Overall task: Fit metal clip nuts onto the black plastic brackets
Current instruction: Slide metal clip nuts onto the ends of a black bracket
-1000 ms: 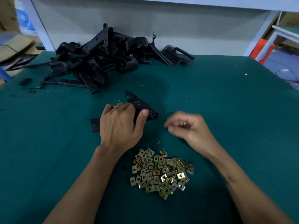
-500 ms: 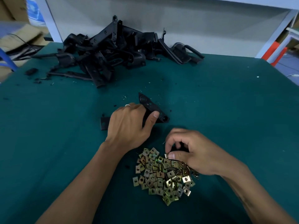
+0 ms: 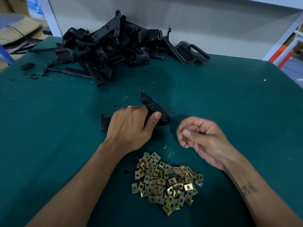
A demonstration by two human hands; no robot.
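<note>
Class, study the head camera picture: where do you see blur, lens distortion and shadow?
Head view: the right hand is motion-blurred around its grip on a small metal clip; wide-angle distortion bows the green table's edges; soft shadow falls beside the black plastic bracket; the brass-coloured clip nut pile is sharp.

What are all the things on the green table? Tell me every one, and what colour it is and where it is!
Black plastic bracket: one, black, table middle, gripped by the left hand.
Small metal clip nut: one, brassy, pinched in the right hand's fingertips; mostly hidden.
Pile of metal clip nuts: many, gold and greenish, near edge between the forearms.
Heap of black plastic brackets: many, black, far side towards the left.
Small black block: one, black, far left.
Green table cover: one, dark green, under everything.
White wall panel: one, pale grey, behind the table.
Left hand: one, on the bracket.
Right hand: one, right of the bracket, lifted above the pile.
</note>
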